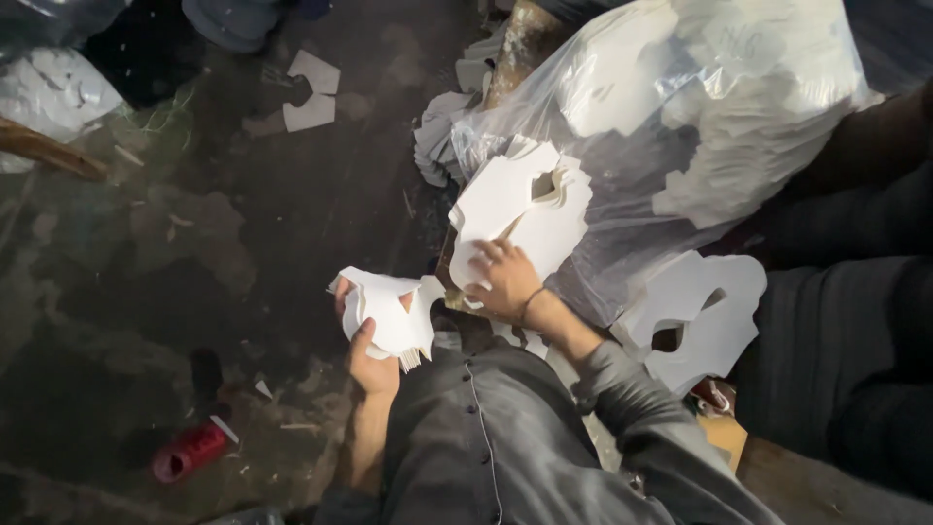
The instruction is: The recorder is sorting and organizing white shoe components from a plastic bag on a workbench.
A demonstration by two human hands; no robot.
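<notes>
The left hand (pixel 374 345) is clamping its fingers on a small stack of white die-cut sheets (pixel 394 311) above the floor (pixel 194 253). The right hand (pixel 505 277) is pressing curled fingers onto a larger die-cut stack (pixel 520 209) beside the plastic bag (pixel 680 126). Risk: the loosely fanned sheets could slide apart and fall.

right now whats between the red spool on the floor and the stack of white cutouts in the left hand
Mostly bare dark floor with small white scraps, seen in the head view, between the red spool and the white cutouts held by the left hand.

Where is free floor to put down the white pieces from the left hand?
Bare dark floor lies left of the left hand, between the two white scraps above and red spool below. Rightward, the plastic bag and white stacks crowd it.
</notes>
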